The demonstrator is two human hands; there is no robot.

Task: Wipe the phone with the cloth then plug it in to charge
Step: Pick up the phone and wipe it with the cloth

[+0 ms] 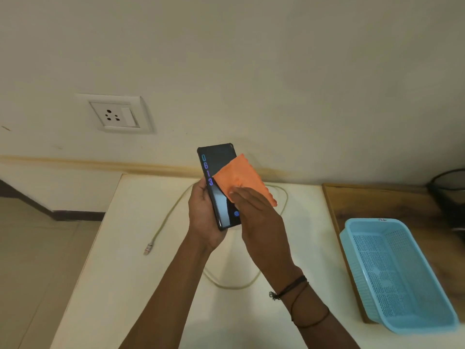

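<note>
My left hand (202,215) grips a black phone (217,162) from its left edge, holding it above the white table with the lit screen facing me. An orange cloth (242,178) lies across the right side of the screen, and my right hand (261,222) presses it flat against the glass with straight fingers. A pale charging cable (173,209) loops over the table behind and below my hands, its plug end (148,248) lying free near the table's left edge. A white wall socket (116,117) sits on the wall to the upper left.
A light blue perforated plastic basket (392,273) rests at the right, partly on a wooden desk (372,200). A dark wire bin (450,187) stands at the far right. The white table (120,285) ends at the left over a tiled floor.
</note>
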